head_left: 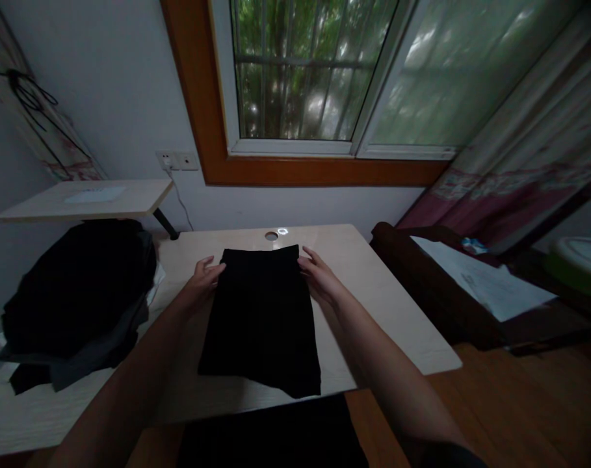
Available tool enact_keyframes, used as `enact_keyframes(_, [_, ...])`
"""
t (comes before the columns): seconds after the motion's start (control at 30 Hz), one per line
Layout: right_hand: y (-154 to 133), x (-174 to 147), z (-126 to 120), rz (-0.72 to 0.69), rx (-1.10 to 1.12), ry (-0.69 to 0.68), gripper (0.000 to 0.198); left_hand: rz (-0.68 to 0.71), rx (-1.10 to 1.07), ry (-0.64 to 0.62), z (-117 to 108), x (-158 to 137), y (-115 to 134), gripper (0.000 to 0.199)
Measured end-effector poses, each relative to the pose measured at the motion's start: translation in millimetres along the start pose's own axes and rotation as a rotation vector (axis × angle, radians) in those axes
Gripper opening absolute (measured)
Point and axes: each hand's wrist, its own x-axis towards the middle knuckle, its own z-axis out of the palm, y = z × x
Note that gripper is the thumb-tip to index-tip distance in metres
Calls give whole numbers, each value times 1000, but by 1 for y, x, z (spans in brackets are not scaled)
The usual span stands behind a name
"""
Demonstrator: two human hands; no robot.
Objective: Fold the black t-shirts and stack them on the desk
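A black garment (261, 318), narrower at the top and wider at the bottom, lies spread on the light wooden table (373, 292). Whether it is shorts or a skirt I cannot tell. At its upper left corner is my left hand (205, 279), fingers apart and a fingertip touching the side edge. My right hand (320, 276) mirrors it at the upper right corner, its fingers stretched and apart, fingertips against the edge. The lower right corner of the cloth reaches close to the table's front edge.
A heap of dark clothes (75, 292) sits on the left under a raised shelf (105, 195) bearing a paper. A cable hole (272, 236) lies behind the garment. Right of the table stands a dark brown piece of furniture (422, 292) with a white sheet (475, 279).
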Motion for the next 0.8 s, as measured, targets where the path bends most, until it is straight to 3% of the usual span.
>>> enact_keyframes(0.1, [23,10,-13,-14,-89,24,84,-31,99,15,-10,8,-16,106])
enact_keyframes(0.17, [34,17,-20,-39,-199,28,85,-10,137,-4,-13,14,-22,110])
enact_keyframes(0.27, [41,27,-20,-118,-319,47,76,64,169,6,-13,22,-26,102])
enact_keyframes(0.4, [38,37,-8,-268,-387,128,60,187,228,113,-12,30,-29,81])
enact_keyframes(0.47, [33,41,-2,-316,-456,191,53,277,349,175,-13,30,-27,72])
enact_keyframes(0.57, [26,44,6,-372,-704,287,49,497,698,231,-9,23,-18,61])
enact_keyframes(0.67, [26,39,22,-442,-999,216,53,670,1054,114,7,12,-8,50])
enact_keyframes(0.8, [39,23,58,-507,-1262,4,55,709,1323,-135,41,0,-6,47])
